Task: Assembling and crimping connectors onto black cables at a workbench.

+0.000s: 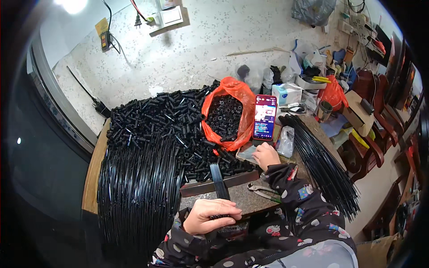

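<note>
My left hand (210, 216) is closed around a small bundle of thin black rods (218, 178) at the table's near edge. The rods point away from me, their far ends lying side by side over a brown strip (237, 179). My right hand (267, 156) is just below an upright lit phone (264, 118), its fingers bent together; whatever they hold is hidden. Left of that hand, an open orange-red plastic bag (245, 131) holds small black toothed parts (225, 117). A big heap of short black tubular pieces (156, 111) spreads to the bag's left.
Long black rods (134, 183) cover the table's left side and hang over its front. Another rod bundle (319, 161) lies along the right. Pliers (263, 192) rest near the front edge. A clear plastic packet (286, 142) and a white-blue box (287, 94) stand by the phone.
</note>
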A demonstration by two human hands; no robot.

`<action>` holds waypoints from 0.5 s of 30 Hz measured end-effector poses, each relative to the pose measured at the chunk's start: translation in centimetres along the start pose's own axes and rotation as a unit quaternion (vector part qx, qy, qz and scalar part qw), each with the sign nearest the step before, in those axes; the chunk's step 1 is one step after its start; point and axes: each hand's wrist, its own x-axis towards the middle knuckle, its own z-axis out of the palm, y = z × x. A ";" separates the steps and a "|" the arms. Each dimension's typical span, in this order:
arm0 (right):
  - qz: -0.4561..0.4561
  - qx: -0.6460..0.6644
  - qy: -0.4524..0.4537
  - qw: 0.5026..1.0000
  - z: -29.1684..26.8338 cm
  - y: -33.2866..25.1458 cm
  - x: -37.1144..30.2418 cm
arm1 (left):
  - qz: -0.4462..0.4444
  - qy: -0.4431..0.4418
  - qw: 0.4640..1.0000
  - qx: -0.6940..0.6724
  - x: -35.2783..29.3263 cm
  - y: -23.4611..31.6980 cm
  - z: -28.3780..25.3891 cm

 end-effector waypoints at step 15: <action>-0.100 0.275 0.046 0.955 -11.0 -10.1 -3.0 | -0.053 0.124 0.988 0.074 1.0 -0.7 0.4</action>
